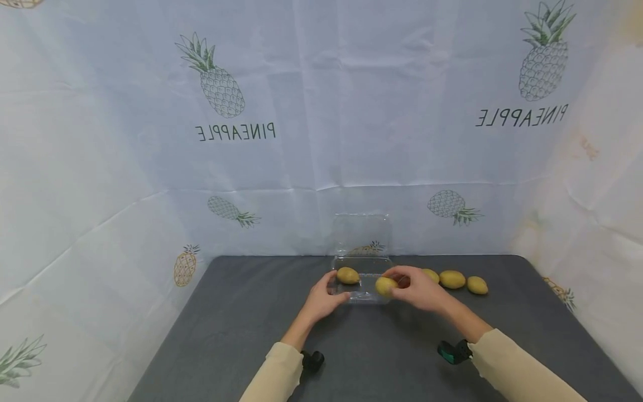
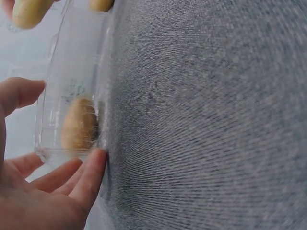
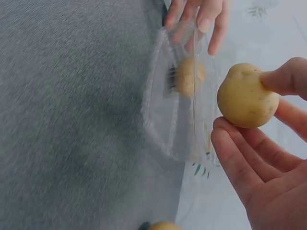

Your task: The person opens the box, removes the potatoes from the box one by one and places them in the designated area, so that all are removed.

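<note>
A clear plastic box (image 1: pixel 369 300) with its hinged lid (image 1: pixel 361 231) raised stands at the back of the table. Inside its left end lies a yellow-brown potato (image 1: pixel 348 276), also visible in the left wrist view. My left hand (image 1: pixel 321 300) holds the box at its left end, thumb at the rim and fingers against the end wall. Above the right part of the box, my right hand (image 1: pixel 419 287) pinches another potato (image 3: pixel 247 96) between thumb and fingertips. That potato is clear of the box walls.
Right of the box, several potatoes lie in a row on the dark grey table (image 1: pixel 251 335), among them a larger potato (image 1: pixel 452 279) and an end potato (image 1: pixel 477 285). My right hand partly covers the nearest one. A pineapple-print cloth (image 1: pixel 321 111) hangs behind the table.
</note>
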### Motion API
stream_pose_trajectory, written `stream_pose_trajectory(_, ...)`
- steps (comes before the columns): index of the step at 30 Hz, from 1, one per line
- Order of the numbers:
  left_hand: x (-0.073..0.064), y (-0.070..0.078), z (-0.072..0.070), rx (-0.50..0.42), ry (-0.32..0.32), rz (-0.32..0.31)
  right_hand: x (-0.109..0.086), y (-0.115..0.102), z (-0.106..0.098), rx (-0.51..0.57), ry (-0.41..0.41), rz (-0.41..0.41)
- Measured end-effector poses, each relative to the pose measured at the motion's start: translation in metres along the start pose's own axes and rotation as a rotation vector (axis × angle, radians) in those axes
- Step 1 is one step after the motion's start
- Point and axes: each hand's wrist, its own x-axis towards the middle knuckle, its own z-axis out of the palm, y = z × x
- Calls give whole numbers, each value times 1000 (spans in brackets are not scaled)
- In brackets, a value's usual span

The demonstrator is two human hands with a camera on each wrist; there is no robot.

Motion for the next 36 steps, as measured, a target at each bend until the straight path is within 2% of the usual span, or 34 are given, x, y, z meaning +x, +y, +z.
stream_pose_trajectory(11,0,-1,1,-17,-10,-28,-20,14,-14,-22,26,-47)
stream_pose_trajectory(20,-1,-1,1,-31,-13,-7,-40,25,-23,-38,45,-5)
stream_pose_trajectory(30,0,-2,2,-20,-3,-1,-54,48,-28,-97,139,2)
stream_pose_trajectory(36,-1,-1,2,-28,5,-9,-60,63,-32,-99,176,62)
